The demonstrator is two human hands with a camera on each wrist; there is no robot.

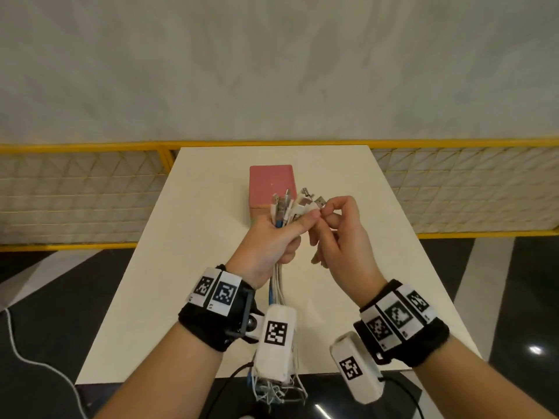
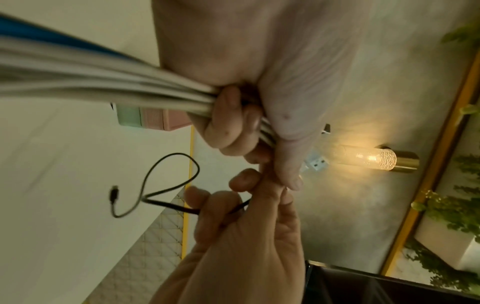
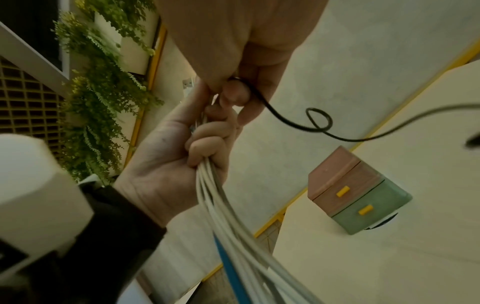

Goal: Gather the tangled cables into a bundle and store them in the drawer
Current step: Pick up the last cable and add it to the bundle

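My left hand [image 1: 279, 234] grips a bundle of white cables [image 1: 276, 285] with one blue cable in it. The plugs [image 1: 284, 205] fan out above the fist, and the loose ends hang tangled past the table's front edge. My right hand [image 1: 329, 214] touches the left thumb and pinches a thin black cable [image 3: 311, 125] just behind its USB plug [image 1: 320, 202]. The rest of that cable [image 2: 168, 179] dangles free in a loop. Behind the hands stands the small drawer unit [image 3: 355, 195], with a pink drawer over a green one, both closed, each with a yellow handle.
The cream table [image 1: 187, 267] carries only the drawer unit [image 1: 271, 182] near its far middle. A yellow-framed mesh rail [image 1: 75, 195] runs behind it. A white cord [image 1: 13, 340] lies on the dark floor at the left. A wall lamp [image 2: 374, 157] and hanging plants [image 3: 98, 86] show in the wrist views.
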